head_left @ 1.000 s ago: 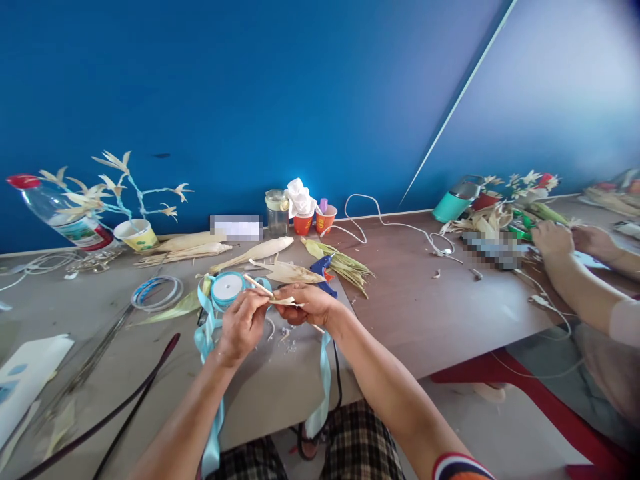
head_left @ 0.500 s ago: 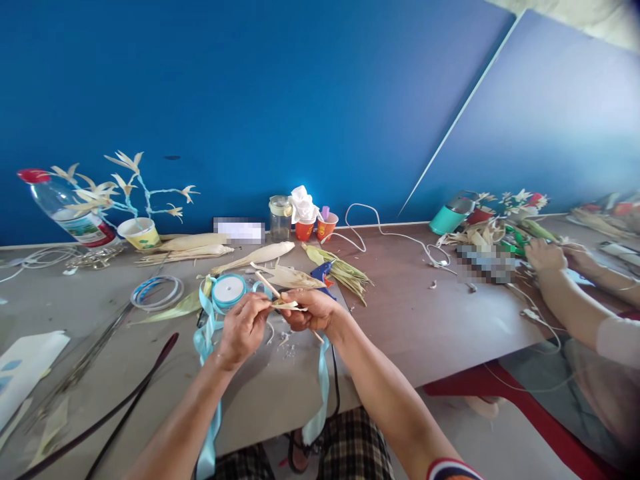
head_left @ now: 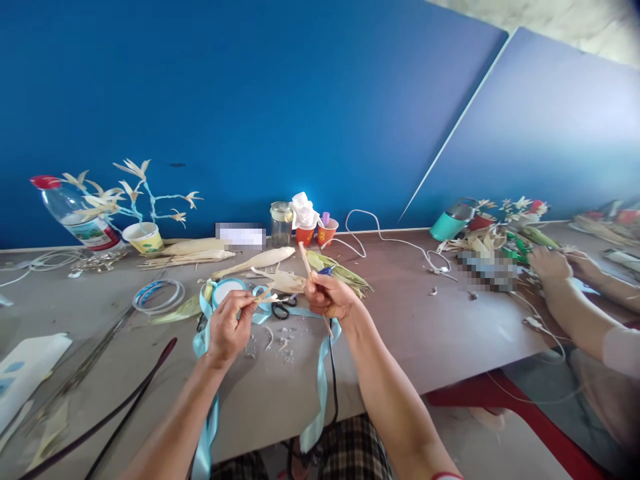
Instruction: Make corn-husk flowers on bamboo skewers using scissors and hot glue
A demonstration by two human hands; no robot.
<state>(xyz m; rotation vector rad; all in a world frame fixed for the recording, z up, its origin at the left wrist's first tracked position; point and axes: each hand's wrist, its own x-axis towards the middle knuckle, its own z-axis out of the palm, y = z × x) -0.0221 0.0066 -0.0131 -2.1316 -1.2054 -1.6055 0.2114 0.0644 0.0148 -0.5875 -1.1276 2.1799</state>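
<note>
Between the fingertips of my left hand (head_left: 231,328) is a small pale strip of corn husk (head_left: 270,299), pointing right. My right hand (head_left: 330,297) is closed round a thin wooden stick (head_left: 305,259), which slants up and left from the fist, its lower end showing below. The hands are apart above the table. Behind my left hand lies a spool of light blue ribbon (head_left: 227,288), and black-handled scissors (head_left: 281,309) rest between the hands. A dried corn husk (head_left: 283,280) lies just beyond them, and a blue glue gun (head_left: 326,271) is mostly hidden behind my right hand.
Husk flowers stand in a yellow-white cup (head_left: 143,239) at the left, beside a tilted bottle (head_left: 83,223). A glass jar (head_left: 281,225) and red paper cups (head_left: 327,233) line the wall. A white cable (head_left: 395,241) crosses the right side, where another person's hands (head_left: 550,267) work.
My hands have drawn apart: the right moved right with the stick, now more upright, and the left moved left with the husk strip. The scissors between them have come into view.
</note>
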